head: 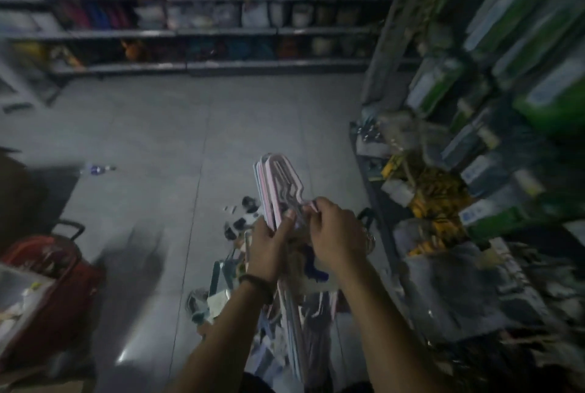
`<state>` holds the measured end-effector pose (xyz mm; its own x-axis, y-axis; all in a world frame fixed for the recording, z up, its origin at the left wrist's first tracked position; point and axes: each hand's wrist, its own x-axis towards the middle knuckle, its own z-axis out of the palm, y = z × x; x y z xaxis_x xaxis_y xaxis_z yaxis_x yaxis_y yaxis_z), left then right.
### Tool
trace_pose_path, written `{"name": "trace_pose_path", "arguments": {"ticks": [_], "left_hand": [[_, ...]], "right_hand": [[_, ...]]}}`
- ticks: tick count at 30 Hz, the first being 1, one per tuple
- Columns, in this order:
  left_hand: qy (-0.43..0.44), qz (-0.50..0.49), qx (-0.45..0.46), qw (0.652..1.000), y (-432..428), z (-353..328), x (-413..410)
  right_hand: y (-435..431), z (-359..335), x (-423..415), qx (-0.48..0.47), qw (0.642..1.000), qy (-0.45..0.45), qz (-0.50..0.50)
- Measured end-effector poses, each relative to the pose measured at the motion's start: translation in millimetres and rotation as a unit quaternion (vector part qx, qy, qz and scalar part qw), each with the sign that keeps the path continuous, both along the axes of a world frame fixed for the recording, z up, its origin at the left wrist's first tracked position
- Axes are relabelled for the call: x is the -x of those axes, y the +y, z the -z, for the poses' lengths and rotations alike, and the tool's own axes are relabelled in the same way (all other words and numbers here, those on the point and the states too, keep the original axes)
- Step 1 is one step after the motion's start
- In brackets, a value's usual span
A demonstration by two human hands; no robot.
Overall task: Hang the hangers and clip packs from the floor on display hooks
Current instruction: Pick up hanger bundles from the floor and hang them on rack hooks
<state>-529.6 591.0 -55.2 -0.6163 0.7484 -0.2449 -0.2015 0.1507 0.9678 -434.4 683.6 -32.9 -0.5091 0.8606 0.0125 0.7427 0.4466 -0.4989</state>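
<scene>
A bundle of pink and pale blue plastic hangers (277,182) stands upright in front of me, its curved ends pointing up. My left hand (269,245) grips the bundle from the left, thumb across the pink bars. My right hand (335,234) pinches the hangers' hook ends just to the right. More hangers and clip packs (240,225) lie in a pile on the grey floor below both hands. The view is dim and blurred.
A display rack (474,145) with hanging green and yellow packs fills the right side. A red basket (53,269) sits at the lower left. A bottle (98,168) lies on the floor. Stocked shelves (221,31) run along the far wall.
</scene>
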Motion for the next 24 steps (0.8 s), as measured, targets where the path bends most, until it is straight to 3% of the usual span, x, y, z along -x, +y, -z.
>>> {"name": "trace_pose_path", "arguments": {"ticks": [2, 7, 13, 18, 24], "left_hand": [[0.017, 0.015, 0.005, 1.000, -3, -4, -9], [0.054, 0.123, -0.032, 0.990, -26, -45, -39], [0.128, 0.218, -0.062, 0.966, -40, -73, -105], [0.239, 0.306, -0.203, 0.899, -59, -127, -192], [0.352, 0.365, -0.283, 0.814, -73, -173, -292]], "right_hand": [[-10, -11, -20, -0.024, 0.999, -0.040, 0.010], [-57, -50, -100, -0.043, 0.996, -0.008, 0.083], [-133, -107, -182, -0.054, 0.976, -0.070, 0.197], [-208, -159, -262, -0.088, 0.946, -0.098, 0.295], [-290, -199, -378, -0.135, 0.897, -0.145, 0.396]]}}
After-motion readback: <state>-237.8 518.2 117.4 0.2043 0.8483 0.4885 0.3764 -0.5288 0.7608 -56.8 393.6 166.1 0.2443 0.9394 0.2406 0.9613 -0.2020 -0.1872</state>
